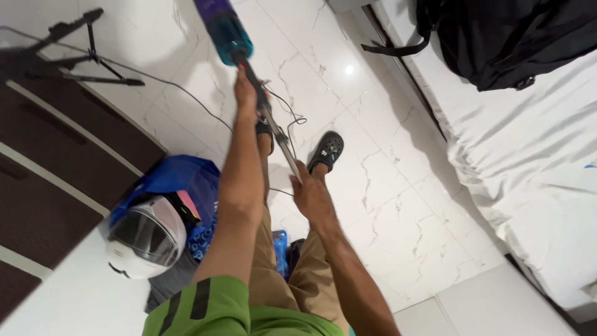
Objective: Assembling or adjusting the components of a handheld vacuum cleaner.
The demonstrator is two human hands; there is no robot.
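A stick vacuum with a teal and purple body (229,32) points away from me over the white marble floor. Its thin metal tube (277,134) runs back toward my body. My left hand (246,93) grips the tube high up, just below the teal body. Closed around the tube's lower end is my right hand (311,193). A thin black cord (186,93) trails from the vacuum across the floor. My feet wear black clogs (327,149).
A white helmet with a dark visor (144,236) sits on a blue bag (180,177) at my left. A dark striped cabinet (56,155) and a black tripod (74,43) stand further left. On the right, a white-sheeted bed (535,155) carries a black backpack (510,37).
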